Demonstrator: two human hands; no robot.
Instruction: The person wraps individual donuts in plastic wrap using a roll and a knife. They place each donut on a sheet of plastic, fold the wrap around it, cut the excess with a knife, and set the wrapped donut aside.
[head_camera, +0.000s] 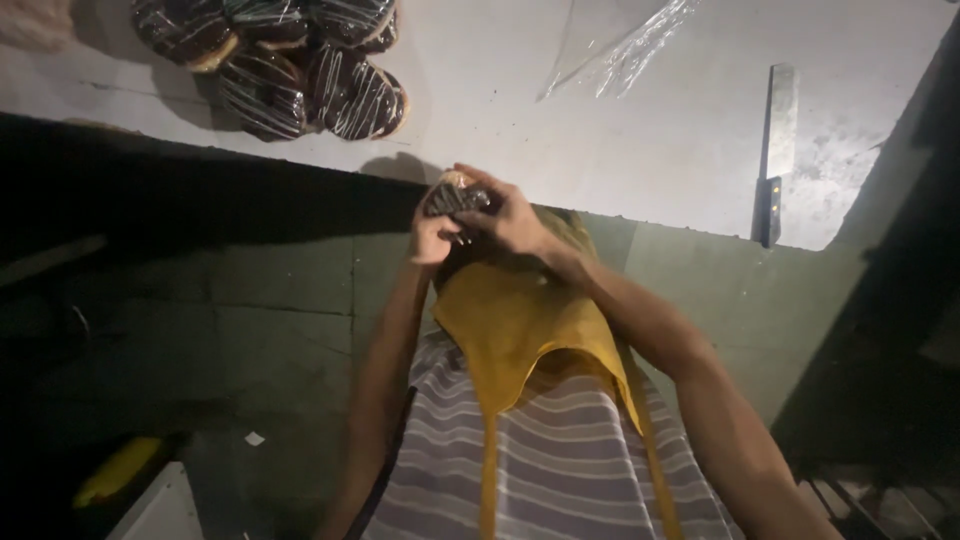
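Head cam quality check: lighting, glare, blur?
Head view: uneven light, the white table bright while the floor and right edge sink into shadow; glare on the plastic wrap; both hands and the held doughnut soft, dim; the doughnut pile and knife slightly blurred.

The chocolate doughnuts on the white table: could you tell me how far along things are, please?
Already done, it seems: a pile of chocolate-glazed doughnuts with white stripes lies on the white table. In hand: both hands, left hand and right hand, hold one more doughnut at the table edge. Left: this one has not joined the pile; a clear plastic sheet and a cleaver lie untouched.
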